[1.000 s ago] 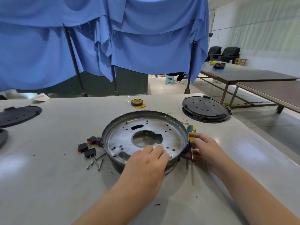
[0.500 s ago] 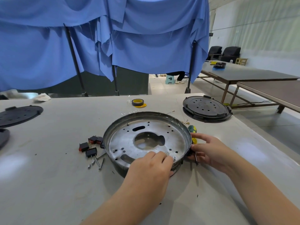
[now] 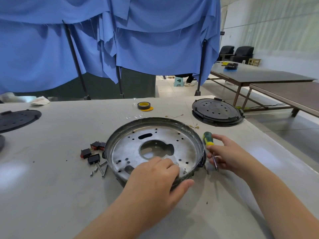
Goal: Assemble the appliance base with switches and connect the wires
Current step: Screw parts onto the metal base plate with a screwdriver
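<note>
Risk: left hand (image 3: 155,180) grips base (image 3: 153,147) rim; right hand (image 3: 227,154), pinching screwdriver (image 3: 209,147), may slip off the screw.

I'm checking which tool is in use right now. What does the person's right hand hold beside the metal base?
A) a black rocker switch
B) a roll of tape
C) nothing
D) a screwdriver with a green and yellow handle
D: the right hand pinches the screwdriver just right of the metal base; the tape roll and switches lie untouched on the table.
</note>
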`<state>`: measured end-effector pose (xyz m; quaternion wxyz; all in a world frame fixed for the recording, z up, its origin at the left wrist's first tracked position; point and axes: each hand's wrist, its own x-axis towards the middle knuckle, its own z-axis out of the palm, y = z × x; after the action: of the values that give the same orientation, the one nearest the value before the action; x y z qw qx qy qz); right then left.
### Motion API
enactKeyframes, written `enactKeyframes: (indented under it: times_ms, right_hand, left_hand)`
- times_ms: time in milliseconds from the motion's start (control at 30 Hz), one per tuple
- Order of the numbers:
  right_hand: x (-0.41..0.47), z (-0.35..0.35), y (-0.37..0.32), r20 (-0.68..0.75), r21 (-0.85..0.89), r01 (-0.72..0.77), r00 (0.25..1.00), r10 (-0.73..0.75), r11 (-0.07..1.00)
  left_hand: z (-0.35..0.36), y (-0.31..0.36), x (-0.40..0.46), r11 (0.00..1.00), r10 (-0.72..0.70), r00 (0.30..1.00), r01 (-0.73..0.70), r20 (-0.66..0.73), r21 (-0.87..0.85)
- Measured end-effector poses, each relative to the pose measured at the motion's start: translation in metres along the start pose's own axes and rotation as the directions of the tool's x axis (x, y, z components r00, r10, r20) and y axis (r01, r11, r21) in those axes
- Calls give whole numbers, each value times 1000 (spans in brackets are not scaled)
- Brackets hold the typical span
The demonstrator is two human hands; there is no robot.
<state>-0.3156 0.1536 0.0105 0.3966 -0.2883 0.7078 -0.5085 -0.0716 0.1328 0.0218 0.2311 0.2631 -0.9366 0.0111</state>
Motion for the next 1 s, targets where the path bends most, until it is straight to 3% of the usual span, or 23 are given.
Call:
enactKeyframes:
  times_ms: [167, 367, 500, 633, 833, 1000]
  right_hand:
    - [-2, 0, -3, -23, 73, -169, 985, 171, 983]
    - [2, 3, -4, 0, 259, -172, 984, 178, 950]
    - [-3, 7, -13, 59, 448, -78, 997, 58, 890]
    - [-12, 8, -27, 85, 588, 34, 991, -104, 808]
    - [-15, 5, -72, -1, 409, 216, 972, -236, 886]
    - [-19, 10, -120, -52, 295, 447, 890, -453, 845]
  left_hand:
    - [-3, -3, 2, 994, -62, 996, 68, 69, -85]
    - [-19, -15, 16, 896, -138, 946, 246, 293, -370]
    - [-27, -22, 33, 870, -137, 916, 293, 376, -396]
    - [-26, -22, 54, 901, -50, 873, 249, 485, -355]
    - [-20, -16, 70, 921, -27, 857, 222, 515, -321]
    - [-16, -17, 71, 923, 1, 874, 186, 485, -337]
